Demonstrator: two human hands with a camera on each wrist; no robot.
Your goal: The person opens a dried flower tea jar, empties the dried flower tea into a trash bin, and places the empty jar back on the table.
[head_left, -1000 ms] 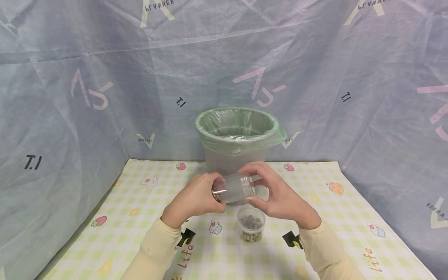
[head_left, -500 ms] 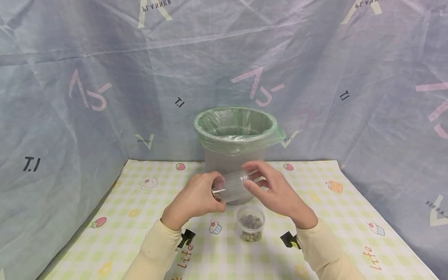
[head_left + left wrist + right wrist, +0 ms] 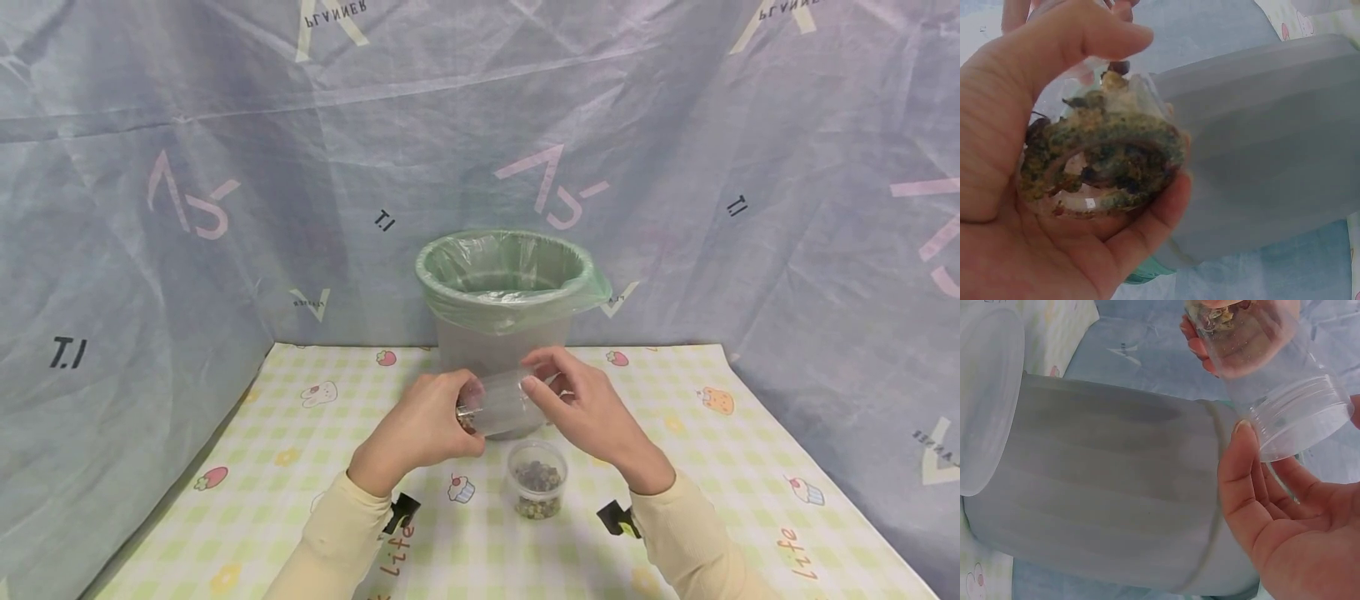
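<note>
"Cloth backdrop (image 3: 450, 125), checked tabletop (image 3: 750, 467). What's nr?"
"Lined bin (image 3: 491, 346) behind my tilted jar (image 3: 498, 402), tub (image 3: 538, 496) in front. L hand (image 3: 420, 425) clamped rd its base, R hand (image 3: 588, 408) pinching the mouth; R thumb's higher than a sec ago."

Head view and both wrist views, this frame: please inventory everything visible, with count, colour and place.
Jar: one, clear, tilted sideways between the hands
Small pieces: uncountable, mottled brown and green, in the jar's left-hand end; similar ones in the tub
Tub: one, clear, on the tablecloth, nearer the person than the bin
Bin: one, grey, at the back
Liner: one, green, over the bin's rim
Tablecloth: one, green-and-white check with prints, underneath
Backdrop: blue-grey cloth, behind and at the sides
Wrist pieces: two, black, one per wrist
Sleeves: two, cream, on the forearms
Left hand: one, round the jar's filled end
Right hand: one, at the ridged end
</note>
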